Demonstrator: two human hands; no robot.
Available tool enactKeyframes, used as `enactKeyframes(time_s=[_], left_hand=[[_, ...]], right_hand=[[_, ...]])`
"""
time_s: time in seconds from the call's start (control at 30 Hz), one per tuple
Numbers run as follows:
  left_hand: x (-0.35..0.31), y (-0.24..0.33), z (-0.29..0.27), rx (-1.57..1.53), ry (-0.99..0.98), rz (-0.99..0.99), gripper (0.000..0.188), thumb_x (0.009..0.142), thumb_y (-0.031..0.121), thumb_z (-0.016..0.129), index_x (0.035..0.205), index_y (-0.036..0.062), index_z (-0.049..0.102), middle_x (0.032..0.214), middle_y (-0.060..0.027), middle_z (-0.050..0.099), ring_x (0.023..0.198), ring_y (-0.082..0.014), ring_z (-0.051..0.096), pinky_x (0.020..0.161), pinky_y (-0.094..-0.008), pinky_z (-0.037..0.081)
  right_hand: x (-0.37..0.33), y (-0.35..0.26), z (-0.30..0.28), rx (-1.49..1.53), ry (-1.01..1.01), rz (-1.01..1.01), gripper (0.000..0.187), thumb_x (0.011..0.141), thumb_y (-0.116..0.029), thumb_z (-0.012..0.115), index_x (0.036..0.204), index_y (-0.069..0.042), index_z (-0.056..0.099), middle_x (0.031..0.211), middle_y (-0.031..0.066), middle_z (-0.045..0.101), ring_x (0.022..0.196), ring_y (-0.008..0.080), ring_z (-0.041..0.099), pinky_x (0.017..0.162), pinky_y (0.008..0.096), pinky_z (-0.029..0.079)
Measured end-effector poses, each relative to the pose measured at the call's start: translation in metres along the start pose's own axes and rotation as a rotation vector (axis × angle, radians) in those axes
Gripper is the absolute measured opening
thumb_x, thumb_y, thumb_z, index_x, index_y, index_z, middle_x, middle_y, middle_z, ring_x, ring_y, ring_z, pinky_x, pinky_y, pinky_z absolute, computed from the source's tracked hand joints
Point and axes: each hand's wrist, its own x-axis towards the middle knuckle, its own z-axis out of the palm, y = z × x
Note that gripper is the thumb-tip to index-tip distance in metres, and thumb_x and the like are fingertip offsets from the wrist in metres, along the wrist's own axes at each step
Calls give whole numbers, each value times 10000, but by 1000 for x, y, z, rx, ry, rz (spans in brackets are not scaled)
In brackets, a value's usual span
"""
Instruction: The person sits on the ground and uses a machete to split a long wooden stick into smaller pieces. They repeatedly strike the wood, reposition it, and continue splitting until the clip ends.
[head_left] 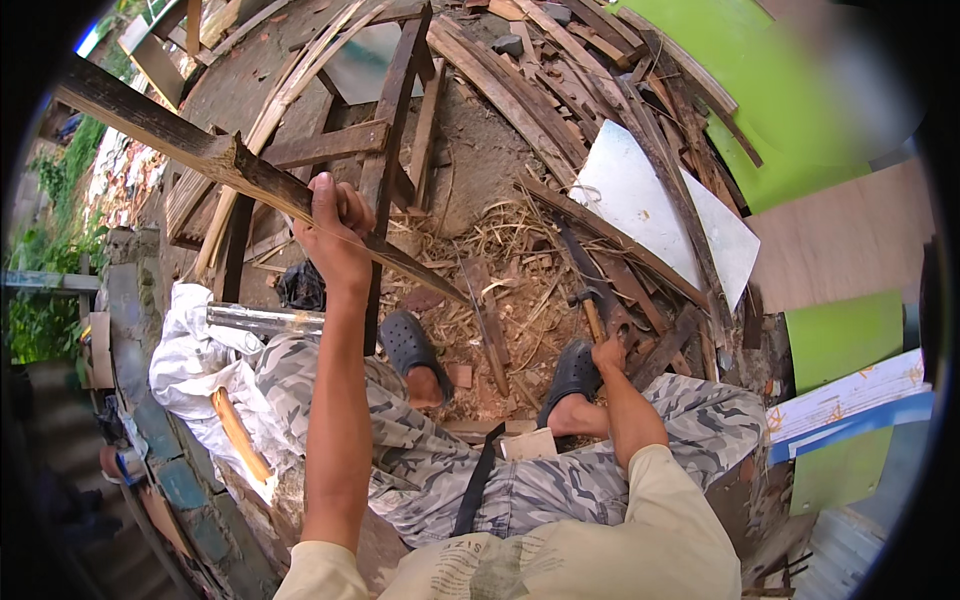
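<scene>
Left hand (338,232): fingers closed round long rough brown timber strip (265,187), ends out both sides. Right hand (608,354): fingers round wooden-handled, dark-headed hammer (593,318), head just beyond. Splintered lump (229,156) unremoved, up-left of left fingers; share done, can't tell.

Diffuse daylight is falling brightly; pale blur is smearing the lime-green panel (775,125) at two o'clock, while fisheye distortion is bending edges.

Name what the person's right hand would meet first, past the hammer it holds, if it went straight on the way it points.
Beyond the hammer, the right hand would probably meet the dark, saw-like blade first, though depth is unclear.
</scene>
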Motion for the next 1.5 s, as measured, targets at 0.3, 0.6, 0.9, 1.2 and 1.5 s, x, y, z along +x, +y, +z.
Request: enactKeyframes(time_s=[0.3, 0.6, 0.9, 1.2, 1.5], left_hand=[[3, -3, 14, 43, 48, -22, 360, 988, 234, 489, 693, 115, 319, 546, 25, 273, 459, -77, 233, 434, -251, 212], [7, -6, 24, 109, 52, -18, 388, 975, 244, 509, 668, 127, 303, 535, 25, 269, 450, -81, 240, 428, -261, 204], [2, -7, 19, 177, 34, -30, 386, 975, 270, 532, 676, 130, 333, 543, 30, 305, 449, -74, 255, 432, -255, 214], [-1, -6, 14, 221, 20, -30, 387, 1000, 246, 488, 664, 116, 347, 527, 24, 322, 447, -79, 277, 435, -265, 233], [-4, -5, 10, 224, 49, 9, 366, 997, 223, 486, 667, 109, 376, 531, 31, 340, 450, -69, 289, 432, -254, 233]], right_hand=[[28, -14, 10, -67, -145, -14, 400, 904, -280, 570, 1205, -17, 557, 1322, 227, 498, 1192, 369, 520, 951, 472, 462], [-10, -88, -33, 107, -65, -501, 376, 920, -247, 535, 1191, 4, 466, 905, 288, 632, 785, 445, 636, 685, 500, 496], [-140, -189, -80, 648, 117, -983, 389, 997, -307, 464, 1256, -17, 440, 758, 214, 606, 594, 366, 596, 539, 458, 460], [-137, -148, -33, 241, -131, -787, 364, 958, -217, 496, 1254, -23, 414, 681, 250, 610, 610, 471, 602, 512, 508, 436], [-208, -209, -128, 715, 121, -918, 347, 973, -216, 483, 1260, -40, 396, 701, 237, 620, 621, 425, 627, 498, 483, 435]])
